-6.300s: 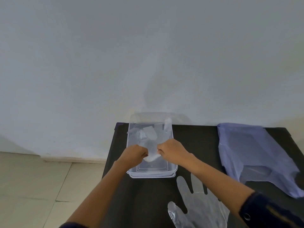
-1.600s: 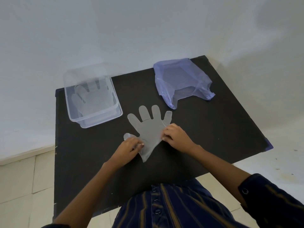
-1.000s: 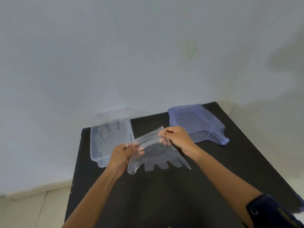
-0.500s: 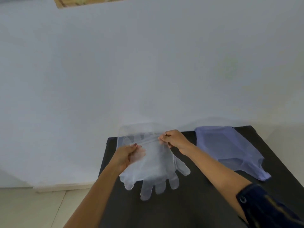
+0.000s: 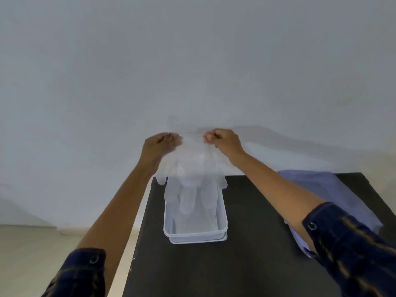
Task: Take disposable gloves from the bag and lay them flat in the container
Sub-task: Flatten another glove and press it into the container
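Left hand (image 5: 159,144) and right hand (image 5: 225,140) pinch the clear glove (image 5: 192,168) by its cuff mid-frame; its fingers hide the container's (image 5: 195,234) far end.

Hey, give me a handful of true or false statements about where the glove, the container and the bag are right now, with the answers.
1. Both hands, left hand and right hand, pinch the cuff of the glove. True.
2. The glove's fingers point up. False: they hang down toward the clear container.
3. The glove lies flat on the black table. False: it is held in the air over the container.
4. The bluish bag lies to the right of the container. True.
5. The bag sits inside the container. False: it lies on the table, apart from it.
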